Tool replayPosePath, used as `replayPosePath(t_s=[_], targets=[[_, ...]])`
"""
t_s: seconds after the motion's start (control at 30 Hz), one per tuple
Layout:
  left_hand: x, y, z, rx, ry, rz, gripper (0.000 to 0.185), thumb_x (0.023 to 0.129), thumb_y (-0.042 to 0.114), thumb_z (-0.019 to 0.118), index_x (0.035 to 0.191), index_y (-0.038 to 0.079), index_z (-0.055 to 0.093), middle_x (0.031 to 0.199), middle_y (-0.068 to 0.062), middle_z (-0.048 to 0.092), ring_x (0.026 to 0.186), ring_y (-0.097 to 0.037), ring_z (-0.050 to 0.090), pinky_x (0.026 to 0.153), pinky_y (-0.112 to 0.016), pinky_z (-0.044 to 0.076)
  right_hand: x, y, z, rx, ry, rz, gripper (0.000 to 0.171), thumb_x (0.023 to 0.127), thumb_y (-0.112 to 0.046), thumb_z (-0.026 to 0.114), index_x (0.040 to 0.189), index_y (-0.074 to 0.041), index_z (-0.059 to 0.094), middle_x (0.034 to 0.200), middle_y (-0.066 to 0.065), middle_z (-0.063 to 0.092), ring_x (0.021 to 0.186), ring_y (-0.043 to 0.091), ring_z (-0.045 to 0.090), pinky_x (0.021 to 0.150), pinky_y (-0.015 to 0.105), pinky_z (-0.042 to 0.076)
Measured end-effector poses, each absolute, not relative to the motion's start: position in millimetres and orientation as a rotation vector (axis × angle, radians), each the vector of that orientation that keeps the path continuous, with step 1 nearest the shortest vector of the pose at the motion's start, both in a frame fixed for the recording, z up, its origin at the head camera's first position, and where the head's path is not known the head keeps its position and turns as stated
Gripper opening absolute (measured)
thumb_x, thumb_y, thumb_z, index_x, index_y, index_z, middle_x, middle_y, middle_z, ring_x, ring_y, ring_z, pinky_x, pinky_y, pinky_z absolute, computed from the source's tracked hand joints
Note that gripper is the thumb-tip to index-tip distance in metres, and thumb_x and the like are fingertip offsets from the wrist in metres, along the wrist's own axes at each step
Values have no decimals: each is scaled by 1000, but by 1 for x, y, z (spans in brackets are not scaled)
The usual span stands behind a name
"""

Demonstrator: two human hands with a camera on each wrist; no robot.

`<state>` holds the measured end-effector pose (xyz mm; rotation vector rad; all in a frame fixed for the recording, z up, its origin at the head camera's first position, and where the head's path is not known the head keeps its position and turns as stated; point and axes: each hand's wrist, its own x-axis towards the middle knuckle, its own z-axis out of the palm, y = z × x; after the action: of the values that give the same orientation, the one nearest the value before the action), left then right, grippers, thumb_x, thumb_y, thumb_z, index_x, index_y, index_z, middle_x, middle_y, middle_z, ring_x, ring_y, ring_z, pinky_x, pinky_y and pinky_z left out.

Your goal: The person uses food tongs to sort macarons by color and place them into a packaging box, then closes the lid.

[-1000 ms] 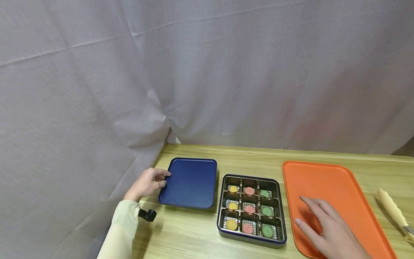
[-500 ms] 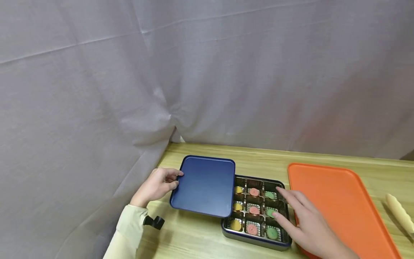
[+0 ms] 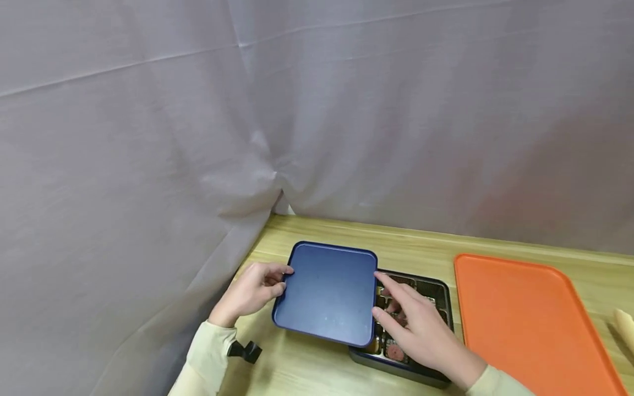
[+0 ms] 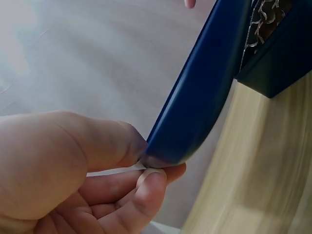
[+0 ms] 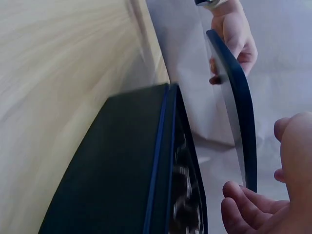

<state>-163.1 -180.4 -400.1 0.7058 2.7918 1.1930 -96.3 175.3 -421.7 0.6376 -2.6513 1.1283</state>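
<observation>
My left hand (image 3: 251,292) pinches the left edge of a square navy blue lid (image 3: 327,294), thumb on one side and fingers on the other in the left wrist view. The lid hangs above the table, its right part over a dark tin (image 3: 396,371); the right wrist view shows a gap between lid (image 5: 246,117) and tin (image 5: 107,156). My right hand (image 3: 423,333) is over the tin, its fingertips at the lid's right edge and its thumb standing apart. A pink round piece (image 3: 394,352) shows in one compartment; lid and hand hide most others.
An orange tray (image 3: 530,319) lies right of the tin on the wooden table (image 3: 297,371). A pale tong handle (image 3: 625,327) is cut off at the right edge. Grey cloth (image 3: 371,110) hangs behind and to the left.
My left hand has lifted the lid and carried it right, partly over the tin. My right hand has moved left from above the orange tray to the lid's right edge.
</observation>
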Motion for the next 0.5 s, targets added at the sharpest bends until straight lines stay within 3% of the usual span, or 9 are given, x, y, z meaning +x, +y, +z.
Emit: replayPosePath(t_s=[0.13, 0.3, 0.37, 0.5], targets=[[-159, -185, -403, 659, 2816, 1198, 32, 91, 0, 69, 122, 5, 77, 98, -1, 78, 87, -9, 71, 77, -24, 60, -103, 163, -423, 694, -2641, 1183, 60, 103, -29, 70, 158, -17, 49, 108, -5, 65, 79, -2, 57, 64, 22, 57], [-153, -191, -405, 596, 2834, 1222, 33, 90, 0, 69, 122, 6, 77, 100, -2, 78, 89, -10, 72, 79, -25, 62, -107, 149, -426, 712, -2652, 1127, 56, 102, -29, 72, 153, -14, 55, 96, -16, 60, 76, -5, 54, 86, 40, 48], [-150, -193, -406, 580, 2835, 1234, 33, 90, 0, 70, 122, 6, 77, 100, -2, 78, 89, -11, 72, 80, -26, 62, -108, 145, -427, 704, -2661, 1122, 52, 102, -29, 72, 149, -14, 59, 91, -18, 57, 74, -6, 53, 88, 43, 41], [-144, -197, -407, 557, 2835, 1261, 33, 90, 0, 70, 122, 6, 77, 98, -2, 78, 88, -10, 73, 80, -26, 62, -110, 137, -428, 675, -2666, 1128, 41, 101, -27, 73, 140, -13, 68, 87, -20, 54, 74, -7, 53, 84, 38, 39]])
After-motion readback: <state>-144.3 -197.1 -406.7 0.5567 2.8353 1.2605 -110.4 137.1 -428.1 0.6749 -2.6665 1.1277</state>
